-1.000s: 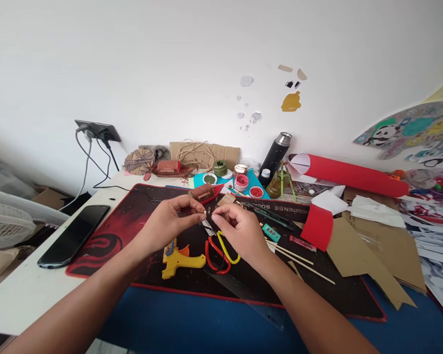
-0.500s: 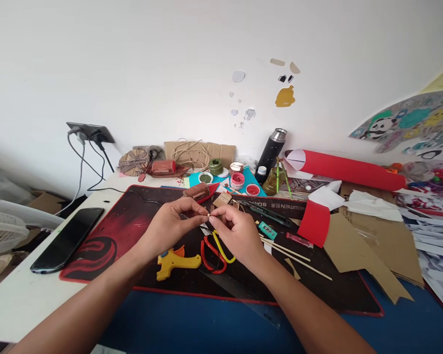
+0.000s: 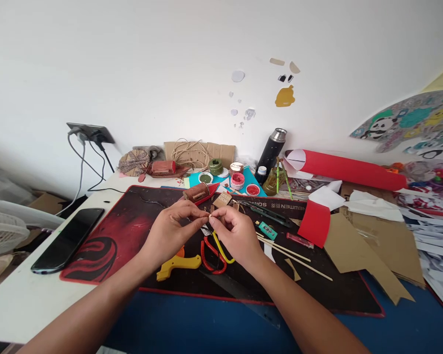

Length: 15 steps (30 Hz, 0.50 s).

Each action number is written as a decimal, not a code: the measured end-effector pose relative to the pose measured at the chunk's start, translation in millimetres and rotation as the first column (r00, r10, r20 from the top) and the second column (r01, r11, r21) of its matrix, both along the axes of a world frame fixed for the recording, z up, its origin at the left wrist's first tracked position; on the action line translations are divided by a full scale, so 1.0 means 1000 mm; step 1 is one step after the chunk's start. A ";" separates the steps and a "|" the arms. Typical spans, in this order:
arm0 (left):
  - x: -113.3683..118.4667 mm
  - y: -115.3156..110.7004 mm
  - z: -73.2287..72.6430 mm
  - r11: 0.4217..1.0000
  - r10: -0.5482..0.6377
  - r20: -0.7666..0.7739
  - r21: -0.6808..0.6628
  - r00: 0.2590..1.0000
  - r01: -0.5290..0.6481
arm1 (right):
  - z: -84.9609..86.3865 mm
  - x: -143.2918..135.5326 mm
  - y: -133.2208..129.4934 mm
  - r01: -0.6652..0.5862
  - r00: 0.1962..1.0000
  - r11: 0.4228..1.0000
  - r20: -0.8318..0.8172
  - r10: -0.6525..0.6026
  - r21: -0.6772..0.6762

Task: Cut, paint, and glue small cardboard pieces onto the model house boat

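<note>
Thumb and fingertips pinched, my left hand (image 3: 179,223) meets my right hand (image 3: 238,231) above the middle of the mat. Between their fingertips shows a tiny pale piece (image 3: 210,217), too small to name; my right fingers pinch it, while what my left fingers grip is hidden. Below the hands lie scissors (image 3: 214,270) with red and yellow handles, and left of them a yellow glue gun (image 3: 180,263), partly covered by my left hand. Just beyond is a small model boat (image 3: 201,193) with a brown roof and red tip.
A phone (image 3: 68,238) lies at the left. Behind are open paint pots (image 3: 237,181), a black flask (image 3: 272,151) and a second red boat (image 3: 164,168). Thin sticks (image 3: 299,260), a utility knife (image 3: 269,214) and cardboard (image 3: 354,246) lie to the right.
My left hand has shifted slightly, with its fingers still pinched. The fingertips remain together over the same spot, and the things on the table have not moved.
</note>
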<state>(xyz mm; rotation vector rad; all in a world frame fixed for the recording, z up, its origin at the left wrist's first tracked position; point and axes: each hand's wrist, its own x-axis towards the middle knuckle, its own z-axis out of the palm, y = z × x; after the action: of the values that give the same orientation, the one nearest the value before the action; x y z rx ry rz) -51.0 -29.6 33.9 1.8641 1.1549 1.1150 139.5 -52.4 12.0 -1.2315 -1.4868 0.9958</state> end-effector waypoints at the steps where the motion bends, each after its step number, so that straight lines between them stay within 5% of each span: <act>1: 0.000 -0.002 -0.001 1.000 -0.003 -0.010 0.021 1.000 0.003 | 0.000 -0.001 0.000 -0.005 1.000 1.000 -0.027 0.004 -0.024; 15: -0.006 -0.012 -0.007 0.997 -0.023 -0.149 0.067 0.989 0.033 | -0.020 -0.007 -0.003 -0.069 0.954 0.966 -0.301 -0.009 -0.248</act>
<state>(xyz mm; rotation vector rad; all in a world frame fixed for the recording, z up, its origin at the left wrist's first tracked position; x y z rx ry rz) -56.6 -41.4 26.5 2.0398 1.1812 1.0269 132.4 -55.0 -8.4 -1.1740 -1.1685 1.3644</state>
